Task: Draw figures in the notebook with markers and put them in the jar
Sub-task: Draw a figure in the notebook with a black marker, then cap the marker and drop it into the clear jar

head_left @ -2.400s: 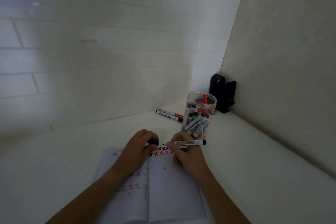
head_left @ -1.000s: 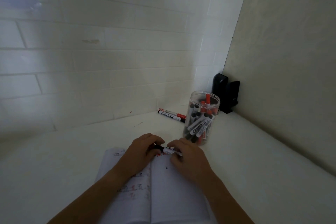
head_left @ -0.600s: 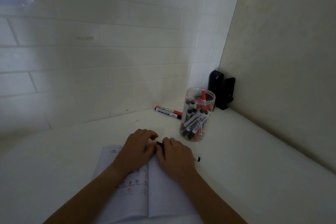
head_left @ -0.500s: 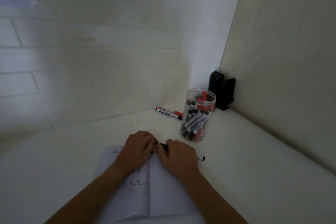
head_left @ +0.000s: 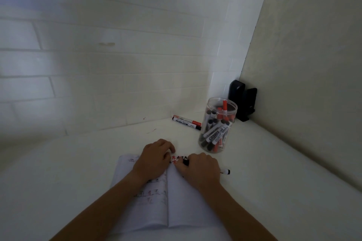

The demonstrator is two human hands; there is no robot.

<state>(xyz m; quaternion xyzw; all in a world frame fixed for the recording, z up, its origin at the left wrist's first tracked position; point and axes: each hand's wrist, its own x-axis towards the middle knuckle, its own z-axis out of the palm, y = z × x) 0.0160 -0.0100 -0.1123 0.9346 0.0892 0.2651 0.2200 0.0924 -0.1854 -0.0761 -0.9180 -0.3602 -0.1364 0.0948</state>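
Two hands lay on the open notebook (head_left: 186,207), which rested flat on the white table (head_left: 274,182). My right hand (head_left: 201,170) curled around a marker (head_left: 225,172), whose black end stuck out past the hand toward the right and whose dark tip showed beside my fingers (head_left: 181,166) at the top of the right page. My left hand (head_left: 154,159) pressed on the left page with its fingers bent; I could not tell whether it gripped anything. Small red and black figures (head_left: 179,159) ran along the top of the page between the hands. Beyond the notebook stood the clear jar (head_left: 217,127), upright and holding many red and black markers. Just left of it, two spare markers (head_left: 187,122) lay side by side near the tiled wall (head_left: 117,64). Behind the jar, a black object (head_left: 242,100) stood in the corner.
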